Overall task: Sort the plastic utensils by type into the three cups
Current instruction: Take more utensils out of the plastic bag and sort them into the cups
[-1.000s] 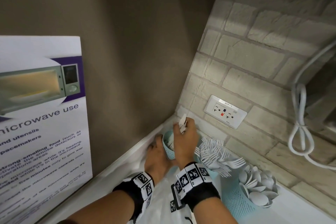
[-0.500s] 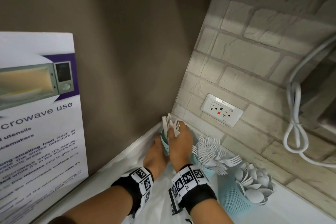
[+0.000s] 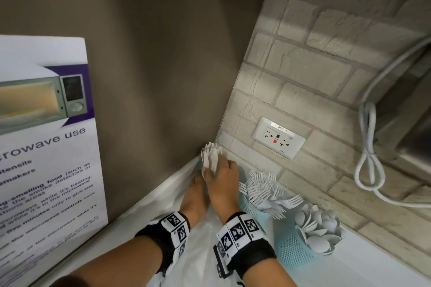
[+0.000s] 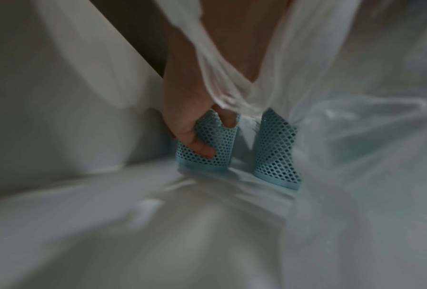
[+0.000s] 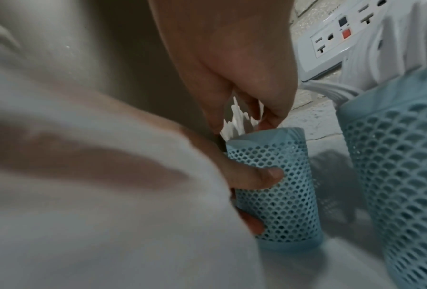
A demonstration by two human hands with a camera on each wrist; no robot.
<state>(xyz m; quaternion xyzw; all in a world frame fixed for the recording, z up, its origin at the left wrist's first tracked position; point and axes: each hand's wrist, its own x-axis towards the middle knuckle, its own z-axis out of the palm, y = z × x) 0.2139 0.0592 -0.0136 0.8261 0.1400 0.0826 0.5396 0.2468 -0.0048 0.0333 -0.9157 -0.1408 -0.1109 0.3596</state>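
Three blue mesh cups stand along the wall. My left hand (image 3: 194, 193) grips the corner cup (image 4: 207, 144), its fingers (image 5: 256, 176) curled round the mesh. My right hand (image 3: 221, 177) holds a bundle of white plastic knives (image 3: 211, 156) at that cup's (image 5: 276, 185) mouth. The knives (image 5: 239, 121) stick up between my right hand's (image 5: 244, 97) fingers, their lower ends inside the cup. The middle cup (image 3: 250, 205) holds several forks (image 3: 265, 191). The right cup (image 3: 293, 249) holds several spoons (image 3: 317, 230).
A white plastic bag (image 3: 200, 240) lies crumpled on the counter under my wrists. A brown side wall with a microwave poster (image 3: 46, 147) closes the left. The brick back wall carries an outlet (image 3: 278, 137) and a looped white cable (image 3: 368, 151).
My right hand has come down over the corner cup, and the knives now fan out above its rim. My left hand has kept its grip on the cup.
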